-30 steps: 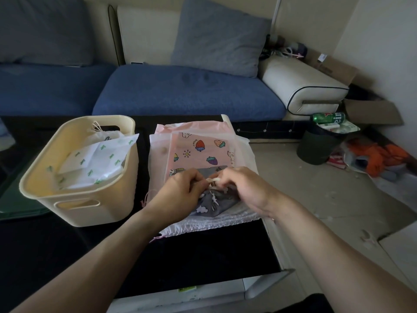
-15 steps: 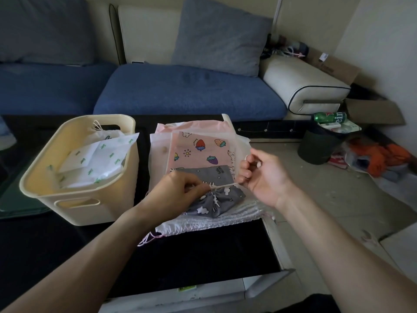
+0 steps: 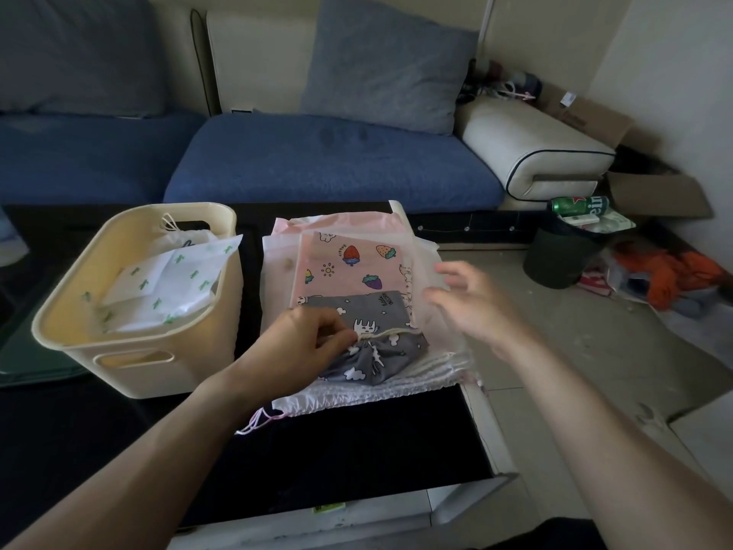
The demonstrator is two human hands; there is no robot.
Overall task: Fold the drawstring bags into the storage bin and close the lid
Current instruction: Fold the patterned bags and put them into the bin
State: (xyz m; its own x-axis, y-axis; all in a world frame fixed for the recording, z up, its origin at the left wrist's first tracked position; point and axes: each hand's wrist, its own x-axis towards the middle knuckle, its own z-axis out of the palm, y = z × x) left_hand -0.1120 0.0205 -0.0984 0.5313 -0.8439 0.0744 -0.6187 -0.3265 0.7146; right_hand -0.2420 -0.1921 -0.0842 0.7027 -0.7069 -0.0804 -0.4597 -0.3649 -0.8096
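While one folded white bag (image 3: 166,287) already lies in the bin (image 3: 131,351) beside the left hand (image 3: 295,351), that hand pinches the grey bag (image 3: 373,343) atop the unfolded stack, the right hand (image 3: 472,307) spread above it, no lid visible.

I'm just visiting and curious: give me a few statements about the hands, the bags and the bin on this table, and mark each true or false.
1. The left hand pinches the grey bag at its cinched cord. True.
2. The right hand grips the pink strawberry bag. False: it hovers open above the pile and holds nothing.
3. The cream storage bin already holds a white bag with green marks. True.
4. The bin's lid is closed. False: the bin stands open, and no lid shows.
5. The grey bag lies inside the bin. False: it lies on the bag pile beside it.
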